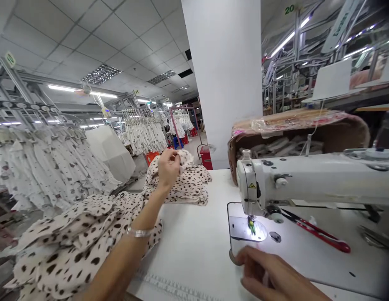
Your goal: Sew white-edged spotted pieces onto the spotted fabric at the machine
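My left hand [169, 167] is stretched forward with its fingers closed on spotted fabric [185, 160] at the top of a folded stack of pale cloth with dark spots [190, 186]. More of the spotted cloth [78, 234] lies heaped at the left, beneath and beside my left forearm. A white sewing machine [295, 177] stands at the right, its lamp shining on the needle plate [244, 230]. Just in front of that plate is my right hand [260, 267], fingers curled; whether anything small is between them cannot be made out.
Red-handled scissors [329, 239] lie on the machine bed behind my right hand. A measuring scale [172, 286] runs along the table's near edge. Behind the machine stands an open cardboard box [234, 156]. A white pillar [226, 83] rises beyond the table; garments [47, 167] hang at the left.
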Action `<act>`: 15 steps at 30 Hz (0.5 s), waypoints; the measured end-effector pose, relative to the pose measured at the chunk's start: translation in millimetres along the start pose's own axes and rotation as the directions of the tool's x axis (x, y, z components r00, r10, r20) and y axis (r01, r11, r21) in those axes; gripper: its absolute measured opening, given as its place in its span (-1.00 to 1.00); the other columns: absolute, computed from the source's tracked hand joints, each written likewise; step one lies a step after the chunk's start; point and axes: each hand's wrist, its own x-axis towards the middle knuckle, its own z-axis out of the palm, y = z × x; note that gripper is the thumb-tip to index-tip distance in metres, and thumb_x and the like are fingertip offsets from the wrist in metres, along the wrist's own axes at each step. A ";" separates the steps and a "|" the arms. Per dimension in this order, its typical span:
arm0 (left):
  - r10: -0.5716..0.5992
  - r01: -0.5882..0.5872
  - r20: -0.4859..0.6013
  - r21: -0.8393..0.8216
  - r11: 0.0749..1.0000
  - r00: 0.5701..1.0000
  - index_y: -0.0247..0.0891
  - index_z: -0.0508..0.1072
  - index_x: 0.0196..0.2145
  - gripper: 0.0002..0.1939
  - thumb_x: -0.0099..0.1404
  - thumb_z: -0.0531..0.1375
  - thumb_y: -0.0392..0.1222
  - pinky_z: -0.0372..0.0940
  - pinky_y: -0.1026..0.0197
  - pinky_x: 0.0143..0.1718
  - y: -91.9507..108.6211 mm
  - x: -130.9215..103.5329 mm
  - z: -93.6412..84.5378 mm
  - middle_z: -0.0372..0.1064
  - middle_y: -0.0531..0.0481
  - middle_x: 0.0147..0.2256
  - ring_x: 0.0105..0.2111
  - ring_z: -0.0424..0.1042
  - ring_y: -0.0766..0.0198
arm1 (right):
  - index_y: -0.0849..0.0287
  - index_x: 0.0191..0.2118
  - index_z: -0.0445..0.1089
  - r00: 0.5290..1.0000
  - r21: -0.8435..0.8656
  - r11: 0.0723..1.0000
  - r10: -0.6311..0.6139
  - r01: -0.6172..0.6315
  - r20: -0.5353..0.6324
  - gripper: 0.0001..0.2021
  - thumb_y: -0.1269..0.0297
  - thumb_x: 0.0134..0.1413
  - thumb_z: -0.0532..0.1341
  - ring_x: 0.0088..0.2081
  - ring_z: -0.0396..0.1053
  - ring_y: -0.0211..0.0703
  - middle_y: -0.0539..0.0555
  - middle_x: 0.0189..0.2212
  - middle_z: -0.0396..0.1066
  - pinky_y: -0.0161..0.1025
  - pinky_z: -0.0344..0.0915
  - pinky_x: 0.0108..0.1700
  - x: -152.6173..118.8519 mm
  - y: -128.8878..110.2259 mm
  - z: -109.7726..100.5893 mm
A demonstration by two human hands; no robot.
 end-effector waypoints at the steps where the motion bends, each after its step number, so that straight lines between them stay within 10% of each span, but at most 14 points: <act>1: 0.031 -0.030 0.036 -0.047 0.998 0.999 -0.25 0.41 -0.19 -0.80 0.43 -0.01 -0.30 0.45 0.17 -0.25 11.9 -19.3 -1.3 0.43 -0.10 -0.10 -0.21 0.49 0.21 | 0.04 0.04 0.34 0.999 0.065 0.998 0.017 -0.014 -0.045 -0.60 0.08 0.08 0.18 -0.22 0.41 -0.09 0.08 -0.20 0.44 -0.24 0.33 -0.22 -0.4 -2.3 3.8; 5: 0.255 -0.164 0.262 -0.325 0.931 0.931 -0.14 0.38 -0.24 -0.86 0.35 0.05 -0.30 0.45 0.14 -0.12 57.9 -116.3 4.0 0.46 -0.03 -0.08 -0.14 0.49 0.18 | 0.06 0.29 -0.05 0.951 0.381 0.924 0.132 -0.016 -0.280 -0.22 -0.05 0.02 0.24 -0.06 0.40 -0.02 0.19 0.01 0.35 -0.18 0.40 -0.19 0.2 -13.8 17.8; 9: 0.386 -0.213 0.504 -0.366 0.906 0.773 -0.12 0.35 -0.13 -0.79 0.34 0.01 -0.32 0.42 0.10 -0.13 68.2 -183.0 17.9 0.45 -0.09 -0.13 -0.14 0.45 0.14 | 0.03 0.19 0.09 0.876 0.283 0.959 0.133 0.005 -0.464 -0.44 0.16 0.04 0.16 -0.22 0.44 -0.07 0.05 -0.15 0.43 -0.17 0.38 -0.20 -7.4 -20.4 17.5; 15: 0.123 -0.083 0.545 -0.097 0.992 0.829 -0.22 0.47 -0.13 -0.56 -0.01 0.15 -0.43 0.37 -0.16 -0.17 30.1 -197.3 37.8 0.42 -0.18 -0.18 -0.16 0.37 -0.08 | -0.02 0.01 0.27 0.747 0.015 0.977 0.173 -0.213 -0.642 -0.63 0.28 0.08 -0.02 -0.50 0.34 -0.15 0.00 -0.28 0.44 -0.20 0.26 -0.42 -38.4 -22.1 -0.7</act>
